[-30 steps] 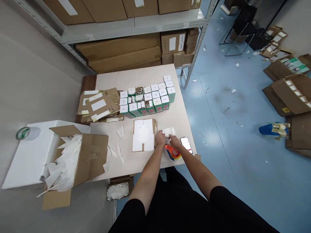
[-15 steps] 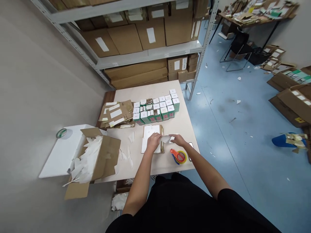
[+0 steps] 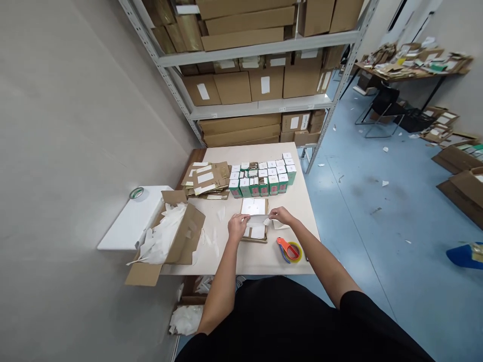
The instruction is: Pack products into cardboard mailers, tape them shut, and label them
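A pale strip [image 3: 258, 220], paper or film, is stretched between my two hands. My left hand [image 3: 237, 227] pinches its left end, and the fingertips of my right hand [image 3: 281, 215] close on the right end. Directly beneath lies a flat cardboard piece [image 3: 266, 205] faced with white labels [image 3: 253, 206]. A crumpled white scrap [image 3: 267, 221] shows by the right fingertips. Off to the right rests a white paper piece [image 3: 279, 225], partly hidden by the right hand. Orange-handled scissors [image 3: 289, 248] lie over a yellow tape roll [image 3: 298, 252] nearer to me.
Green-and-white small boxes [image 3: 273, 185] stand in rows behind the hands, beside stacked flattened cardboard [image 3: 211, 176]. At left, an open carton [image 3: 188, 231] holds torn white paper [image 3: 166, 234]; a tape roll [image 3: 136, 192] sits on a white surface. Shelving [image 3: 260, 107] with cartons rises behind.
My view has shifted, so the table appears farther right. The strip is now spread taut across the labelled cardboard, with my left hand at its left end and my right hand at its right.
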The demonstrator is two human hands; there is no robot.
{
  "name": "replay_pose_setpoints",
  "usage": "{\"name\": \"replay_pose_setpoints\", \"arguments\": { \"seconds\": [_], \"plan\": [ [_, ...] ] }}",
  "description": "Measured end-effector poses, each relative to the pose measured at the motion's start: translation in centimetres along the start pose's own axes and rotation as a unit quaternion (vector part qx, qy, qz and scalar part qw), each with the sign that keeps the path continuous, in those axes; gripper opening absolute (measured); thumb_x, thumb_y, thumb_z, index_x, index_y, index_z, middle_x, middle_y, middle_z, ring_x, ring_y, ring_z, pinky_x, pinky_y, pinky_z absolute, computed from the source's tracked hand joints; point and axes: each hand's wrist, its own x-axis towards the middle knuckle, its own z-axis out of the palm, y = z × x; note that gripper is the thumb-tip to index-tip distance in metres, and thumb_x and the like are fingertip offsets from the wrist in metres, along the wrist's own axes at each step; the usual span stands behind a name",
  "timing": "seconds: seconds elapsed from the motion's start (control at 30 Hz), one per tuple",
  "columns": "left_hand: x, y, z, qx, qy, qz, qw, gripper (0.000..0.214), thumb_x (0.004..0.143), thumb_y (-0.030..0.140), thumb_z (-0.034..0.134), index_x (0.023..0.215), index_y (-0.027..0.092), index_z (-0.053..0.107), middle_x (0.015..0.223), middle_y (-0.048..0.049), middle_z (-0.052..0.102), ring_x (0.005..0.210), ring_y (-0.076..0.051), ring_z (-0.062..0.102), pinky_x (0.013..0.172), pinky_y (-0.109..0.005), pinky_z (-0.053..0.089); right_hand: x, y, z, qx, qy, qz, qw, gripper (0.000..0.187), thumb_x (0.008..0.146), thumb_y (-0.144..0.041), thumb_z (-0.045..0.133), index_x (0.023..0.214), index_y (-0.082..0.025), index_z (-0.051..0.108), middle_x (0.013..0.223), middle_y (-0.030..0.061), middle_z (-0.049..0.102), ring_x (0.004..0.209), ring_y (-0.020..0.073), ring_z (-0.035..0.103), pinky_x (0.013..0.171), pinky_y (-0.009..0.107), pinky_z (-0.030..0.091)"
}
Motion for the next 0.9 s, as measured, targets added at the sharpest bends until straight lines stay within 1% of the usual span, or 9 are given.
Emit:
{"name": "replay_pose_setpoints", "arguments": {
  "seconds": [0.27, 0.33, 0.43, 0.47, 0.57, 0.67, 0.73, 0.8, 0.9],
  "plan": [
    [0.2, -1.6, -1.3, -0.171, 0.051, -0.086, 0.980, 0.016, 0.080, 0.039, 0.076, 0.077, 0.024, 0.080, 0.081, -0.0059, 0.078, 0.082, -0.025, 0.070, 0.083, -0.038, 0.055, 0.3, -1.7, 1.5, 0.001, -0.002, -0.002, 1.000, 0.022, 0.081, -0.044, 0.071, 0.078, -0.023, 0.077, 0.080, 0.0043, 0.077, 0.077, 0.0230, 0.068, 0.072, 0.032, 0.051],
    [0.8, -3.0, -2.7, -0.217, 0.083, -0.121, 0.965, 0.017, 0.078, 0.036, 0.078, 0.071, 0.020, 0.076, 0.073, -0.0056, 0.075, 0.076, -0.024, 0.068, 0.079, -0.037, 0.055, -0.3, -1.4, 0.5, -0.001, 0.008, 0.009, 1.000, 0.021, 0.080, -0.042, 0.071, 0.076, -0.022, 0.077, 0.083, 0.0055, 0.078, 0.080, 0.0237, 0.070, 0.075, 0.033, 0.053],
    [1.9, -5.9, -6.5, -0.241, 0.152, -0.155, 0.946, 0.017, 0.075, 0.030, 0.079, 0.070, 0.018, 0.070, 0.068, -0.0028, 0.071, 0.069, -0.020, 0.065, 0.074, -0.034, 0.055, -1.8, -0.5, -1.7, -0.019, 0.056, 0.060, 0.996, 0.021, 0.081, -0.041, 0.070, 0.076, -0.021, 0.077, 0.087, 0.0083, 0.079, 0.085, 0.0256, 0.071, 0.080, 0.034, 0.055],
    [2.3, -6.8, -7.7, -0.253, 0.173, -0.165, 0.937, 0.017, 0.076, 0.030, 0.079, 0.072, 0.017, 0.068, 0.069, -0.0020, 0.070, 0.066, -0.017, 0.063, 0.070, -0.031, 0.054, -2.3, -0.3, -2.3, -0.027, 0.078, 0.085, 0.993, 0.022, 0.083, -0.041, 0.068, 0.081, -0.021, 0.078, 0.090, 0.0094, 0.080, 0.086, 0.0262, 0.072, 0.081, 0.035, 0.055],
    [2.5, -7.8, -9.8, -0.408, 0.207, -0.193, 0.868, 0.019, 0.074, 0.027, 0.081, 0.076, 0.015, 0.067, 0.065, -0.0010, 0.067, 0.058, -0.011, 0.059, 0.059, -0.023, 0.049, -3.0, -1.3, -2.2, -0.060, 0.146, 0.146, 0.977, 0.037, 0.084, -0.038, 0.069, 0.116, -0.021, 0.076, 0.119, 0.0130, 0.077, 0.094, 0.0276, 0.072, 0.089, 0.040, 0.056],
    [1.5, -6.4, -9.3, -0.536, 0.131, -0.215, 0.806, 0.022, 0.071, 0.023, 0.084, 0.082, 0.014, 0.068, 0.073, -0.0038, 0.071, 0.061, -0.011, 0.067, 0.060, -0.021, 0.051, -2.7, -4.9, 1.1, -0.080, 0.224, 0.149, 0.960, 0.057, 0.085, -0.037, 0.070, 0.139, -0.022, 0.063, 0.147, 0.0156, 0.061, 0.098, 0.0278, 0.071, 0.097, 0.046, 0.053],
    [0.3, -5.1, -8.5, -0.588, 0.060, -0.229, 0.774, 0.027, 0.068, 0.020, 0.086, 0.087, 0.014, 0.069, 0.084, -0.0072, 0.074, 0.070, -0.015, 0.073, 0.059, -0.021, 0.051, -2.4, -8.2, 4.3, -0.044, 0.222, 0.123, 0.966, 0.055, 0.087, -0.039, 0.069, 0.139, -0.023, 0.063, 0.145, 0.0151, 0.062, 0.092, 0.0259, 0.071, 0.094, 0.045, 0.055],
    [-0.9, -4.0, -8.1, -0.603, -0.001, -0.238, 0.762, 0.032, 0.066, 0.022, 0.088, 0.090, 0.014, 0.069, 0.087, -0.0077, 0.075, 0.070, -0.016, 0.074, 0.053, -0.019, 0.047, -2.3, -11.6, 7.5, 0.030, 0.204, 0.075, 0.976, 0.048, 0.088, -0.041, 0.067, 0.133, -0.025, 0.066, 0.139, 0.0113, 0.067, 0.094, 0.0231, 0.071, 0.091, 0.041, 0.056],
    [-2.2, -3.2, -8.4, -0.596, -0.051, -0.217, 0.772, 0.037, 0.064, 0.032, 0.090, 0.089, 0.016, 0.068, 0.076, -0.0023, 0.071, 0.055, -0.009, 0.063, 0.043, -0.018, 0.034, -2.6, -16.1, 11.3, 0.153, 0.205, 0.044, 0.966, 0.037, 0.088, -0.045, 0.066, 0.119, -0.025, 0.070, 0.128, 0.0085, 0.072, 0.094, 0.0201, 0.072, 0.084, 0.036, 0.056]
  ]
}}
